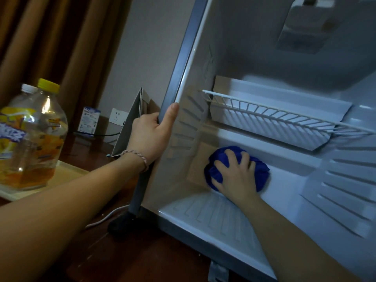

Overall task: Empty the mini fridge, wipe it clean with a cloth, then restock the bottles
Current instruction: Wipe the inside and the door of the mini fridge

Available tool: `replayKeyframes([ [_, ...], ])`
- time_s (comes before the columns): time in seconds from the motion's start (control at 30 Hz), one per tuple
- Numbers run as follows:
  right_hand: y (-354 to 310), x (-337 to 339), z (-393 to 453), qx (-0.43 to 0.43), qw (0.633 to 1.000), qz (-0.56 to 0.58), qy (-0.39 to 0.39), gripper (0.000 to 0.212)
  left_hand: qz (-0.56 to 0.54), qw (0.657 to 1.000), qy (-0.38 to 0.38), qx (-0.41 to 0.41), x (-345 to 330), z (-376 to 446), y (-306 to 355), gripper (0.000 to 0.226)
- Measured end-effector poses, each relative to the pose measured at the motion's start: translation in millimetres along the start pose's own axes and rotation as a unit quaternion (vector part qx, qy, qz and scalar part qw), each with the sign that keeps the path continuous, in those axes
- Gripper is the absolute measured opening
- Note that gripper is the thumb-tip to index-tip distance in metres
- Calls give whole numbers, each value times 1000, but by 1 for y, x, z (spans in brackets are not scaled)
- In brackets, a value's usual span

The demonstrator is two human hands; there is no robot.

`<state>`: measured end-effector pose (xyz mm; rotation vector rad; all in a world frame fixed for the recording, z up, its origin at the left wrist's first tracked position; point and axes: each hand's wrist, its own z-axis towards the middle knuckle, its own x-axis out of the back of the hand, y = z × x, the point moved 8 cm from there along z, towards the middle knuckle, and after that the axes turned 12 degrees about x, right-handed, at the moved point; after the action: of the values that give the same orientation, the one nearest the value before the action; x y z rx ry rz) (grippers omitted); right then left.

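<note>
The mini fridge stands open on a dark wooden surface, its white interior lit from within. The left hand grips the fridge's left front edge, thumb laid along the inner rim and fingers wrapped round the outside; a braided bracelet sits on that wrist. The right hand reaches inside and presses down on a bunched blue cloth, fingers spread and curled over it, at the back left of the fridge floor, below the white wire shelf. Two bottles stand outside on a pale tray to the left: a large bottle with a yellow cap holding some amber liquid, and a white-capped bottle just behind it
</note>
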<state>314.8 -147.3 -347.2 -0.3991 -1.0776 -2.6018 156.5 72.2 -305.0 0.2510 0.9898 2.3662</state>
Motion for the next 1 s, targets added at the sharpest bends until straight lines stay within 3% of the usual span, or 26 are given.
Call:
replayKeyframes([
  [0.27,28,9,-28,-20,1000,4,-1,59,11,1000,-4,1,5,-4,7,67],
  [0.5,76,14,-87,-152,988,30,-3,56,-3,1000,-16,7,5,-4,8,63],
  [0.8,66,17,-75,-72,997,4,25,66,-15,1000,7,18,0,-2,-2,67],
  [1.0,7,7,-10,-19,999,30,10,61,-10,1000,-6,22,-2,-1,-3,70],
])
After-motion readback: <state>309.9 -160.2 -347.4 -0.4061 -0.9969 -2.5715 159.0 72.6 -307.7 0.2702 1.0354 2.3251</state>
